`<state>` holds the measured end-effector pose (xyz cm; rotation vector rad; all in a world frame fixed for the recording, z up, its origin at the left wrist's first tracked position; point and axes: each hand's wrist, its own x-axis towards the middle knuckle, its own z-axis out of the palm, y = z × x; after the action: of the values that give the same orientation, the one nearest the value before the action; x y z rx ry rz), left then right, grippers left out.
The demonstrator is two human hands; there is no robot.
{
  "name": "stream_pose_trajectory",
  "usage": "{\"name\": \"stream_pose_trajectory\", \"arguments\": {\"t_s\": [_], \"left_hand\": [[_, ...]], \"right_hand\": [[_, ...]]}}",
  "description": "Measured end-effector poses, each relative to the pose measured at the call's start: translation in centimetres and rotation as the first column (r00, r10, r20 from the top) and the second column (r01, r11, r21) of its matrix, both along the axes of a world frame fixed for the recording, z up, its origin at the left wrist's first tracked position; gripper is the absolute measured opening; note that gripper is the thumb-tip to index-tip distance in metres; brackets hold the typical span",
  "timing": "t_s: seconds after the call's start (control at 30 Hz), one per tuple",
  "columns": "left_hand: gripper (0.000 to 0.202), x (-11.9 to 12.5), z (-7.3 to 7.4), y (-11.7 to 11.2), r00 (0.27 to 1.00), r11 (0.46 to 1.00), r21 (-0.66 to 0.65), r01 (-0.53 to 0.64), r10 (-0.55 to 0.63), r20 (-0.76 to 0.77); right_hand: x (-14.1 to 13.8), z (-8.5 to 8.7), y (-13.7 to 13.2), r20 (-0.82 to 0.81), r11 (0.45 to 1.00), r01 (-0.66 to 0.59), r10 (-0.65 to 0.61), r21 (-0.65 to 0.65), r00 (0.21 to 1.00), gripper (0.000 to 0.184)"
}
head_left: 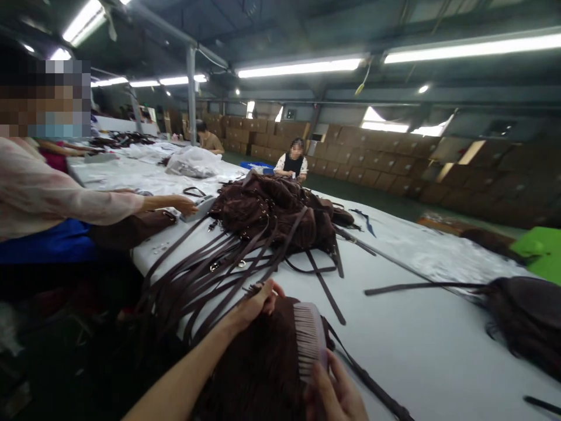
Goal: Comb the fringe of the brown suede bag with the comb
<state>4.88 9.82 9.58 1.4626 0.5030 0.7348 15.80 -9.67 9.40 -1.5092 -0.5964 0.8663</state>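
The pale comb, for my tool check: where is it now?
In the head view, the pale comb is low, slightly right of centre, held in the right hand, its teeth over the dark brown item.

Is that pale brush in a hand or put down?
In a hand: the right hand grips the near end of the pale brush, its bristles pointing left over the dark brown piece.

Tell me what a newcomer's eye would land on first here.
Most striking is the big heap of dark brown bags in the middle of the white table, with straps trailing toward the viewer. Next comes the pale comb in the right hand, bottom centre, against a dark brown item. A bright green object stands out at the right edge.
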Motion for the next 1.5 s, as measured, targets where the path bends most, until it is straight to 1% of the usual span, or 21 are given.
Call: {"name": "stream_pose_trajectory", "arguments": {"t_s": [0.07, 0.1, 0.17, 0.23, 0.3, 0.37, 0.4, 0.43, 0.47, 0.53, 0.57, 0.6, 0.67, 0.7, 0.77, 0.9, 1.07, 1.2, 1.3, 1.37, 1.5], "left_hand": [[0.061, -0.3, 0.8, 0.5, 0.996, 0.999, -0.005, 0.050, -0.050, 0.067], [0.060, -0.5, 0.9, 0.9, 0.998, 1.000, -0.016, -0.008, 0.009, 0.057], [0.060, -1.3, 0.5, 1.9, 0.966, 0.964, -0.054, -0.260, 0.259, -0.015], [0.057, -2.9, -0.6, 3.0, 0.839, 0.837, -0.067, -0.542, 0.536, -0.095], [0.049, -5.1, -1.6, 3.2, 0.683, 0.684, -0.051, -0.728, 0.717, -0.138], [0.045, -7.2, -2.3, 1.8, 0.546, 0.555, 0.018, -0.832, 0.824, -0.150], [0.044, -8.0, -2.5, 0.4, 0.499, 0.515, 0.087, -0.853, 0.853, -0.154], [0.043, -8.4, -2.7, -1.4, 0.482, 0.505, 0.199, -0.840, 0.862, -0.156], [0.042, -8.5, -3.0, -3.5, 0.511, 0.538, 0.333, -0.775, 0.842, -0.171], [0.045, -7.8, -4.1, -7.7, 0.627, 0.633, 0.567, -0.527, 0.740, -0.244], [0.051, -7.1, -4.8, -9.5, 0.642, 0.627, 0.652, -0.426, 0.717, -0.270], [0.055, -6.4, -5.6, -10.9, 0.618, 0.594, 0.719, -0.361, 0.730, -0.292], [0.057, -5.3, -7.0, -12.3, 0.552, 0.554, 0.780, -0.291, 0.763, -0.336], [0.057, -5.0, -7.5, -12.4, 0.533, 0.563, 0.781, -0.270, 0.763, -0.365], [0.058, -4.8, -7.8, -11.9, 0.549, 0.627, 0.748, -0.219, 0.713, -0.436], [0.055, -5.1, -6.6, -10.5, 0.617, 0.744, 0.657, -0.122, 0.576, -0.537], [0.034, -6.3, -4.2, -9.8, 0.786, 0.875, 0.445, -0.191, 0.408, -0.465], [0.016, -7.7, -3.1, -9.0, 0.885, 0.935, 0.226, -0.273, 0.336, -0.323], [0.017, -8.0, -2.5, -8.5, 0.921, 0.959, 0.049, -0.279, 0.282, -0.269], [0.019, -8.0, -1.9, -8.2, 0.916, 0.958, 0.057, -0.280, 0.284, -0.284], [0.019, -8.3, 0.6, -7.5, 0.855, 0.908, 0.364, -0.209, 0.350, -0.383]], "right_hand": [[-0.1, -1.5, 0.9, 0.046, 0.999, 0.044, -0.045, 0.020, 0.998, 0.071], [-0.2, -2.4, 1.2, 0.039, 0.997, 0.073, -0.074, 0.024, 0.996, 0.068], [-0.1, -3.9, 1.1, -0.037, 0.994, 0.107, -0.107, 0.007, 0.994, 0.067], [0.3, -5.1, 0.6, -0.108, 0.990, 0.144, -0.142, 0.007, 0.984, 0.065], [0.7, -5.8, 0.1, -0.148, 0.982, 0.185, -0.180, 0.023, 0.973, 0.062], [0.7, -6.0, -0.1, -0.171, 0.978, 0.206, -0.198, 0.028, 0.965, 0.063], [0.6, -6.0, -0.1, -0.176, 0.977, 0.210, -0.202, 0.028, 0.963, 0.063], [0.5, -6.0, 0.0, -0.181, 0.977, 0.210, -0.202, 0.024, 0.963, 0.063], [0.2, -6.0, 0.2, -0.186, 0.978, 0.207, -0.200, 0.018, 0.962, 0.062], [-0.4, -6.0, 0.6, -0.198, 0.980, 0.197, -0.192, 0.005, 0.961, 0.061], [-0.8, -6.2, 0.7, -0.200, 0.981, 0.192, -0.188, 0.000, 0.962, 0.061], [-1.2, -6.4, 0.7, -0.191, 0.982, 0.189, -0.187, -0.005, 0.964, 0.062], [-1.9, -7.0, 0.5, -0.156, 0.982, 0.189, -0.189, -0.012, 0.970, 0.065], [-2.2, -7.3, 0.3, -0.143, 0.981, 0.194, -0.194, -0.013, 0.971, 0.066], [-2.6, -7.7, -0.1, -0.146, 0.978, 0.210, -0.209, -0.010, 0.967, 0.068], [-2.7, -7.4, -0.3, -0.163, 0.982, 0.187, -0.185, -0.003, 0.969, 0.066], [-2.0, -5.8, -0.4, -0.171, 0.992, 0.125, -0.127, -0.020, 0.977, 0.071], [-0.4, -3.7, -0.6, -0.148, 0.998, 0.054, -0.058, -0.033, 0.987, 0.082], [1.3, -2.2, -0.1, 0.003, 0.999, -0.038, 0.039, -0.017, 0.999, 0.078], [2.1, -1.4, 0.6, 0.154, 0.998, -0.062, 0.063, -0.015, 0.986, 0.072], [2.1, 0.9, 2.6, 0.378, 0.991, -0.115, 0.131, -0.064, 0.917, 0.068]]}}
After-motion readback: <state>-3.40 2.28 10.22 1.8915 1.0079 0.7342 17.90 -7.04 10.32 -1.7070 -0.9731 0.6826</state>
